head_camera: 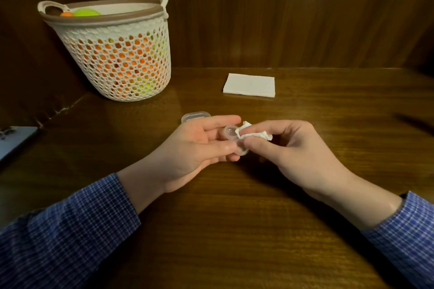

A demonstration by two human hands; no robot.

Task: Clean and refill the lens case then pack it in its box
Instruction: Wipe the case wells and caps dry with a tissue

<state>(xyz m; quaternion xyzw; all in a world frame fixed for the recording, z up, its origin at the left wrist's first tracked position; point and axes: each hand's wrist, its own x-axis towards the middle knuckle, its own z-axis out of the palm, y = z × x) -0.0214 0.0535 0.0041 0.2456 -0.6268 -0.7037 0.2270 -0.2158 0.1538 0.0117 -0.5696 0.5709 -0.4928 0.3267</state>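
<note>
Hands meet above the middle of a dark wooden tabletop (234, 230). Left hand (199, 145), palm turned up, holds a clear plastic lens case (231, 135) between thumb and fingers; one round well faces up near the fingertips, and the other end of the case shows just below, partly hidden by the right thumb. Right hand (296, 148) has its grip pinched narrow on a crumpled white tissue (252, 134), whose loose corner touches the upper well of the lens case. Both forearms wear blue checked sleeves (70, 230).

Just behind the left fingers, a small clear plastic box (196, 116) lies on the tabletop, its near edge hidden by the hand. Farther back from the lens case and slightly to its right lies a flat, folded white napkin (249, 85), well apart from both hands. Back and left of the lens case stands a white mesh basket (117, 54) with a brown rim, holding orange and yellow-green balls (87, 12). A grey flat object (14, 141) sits at the far left edge; what it is cannot be told.
</note>
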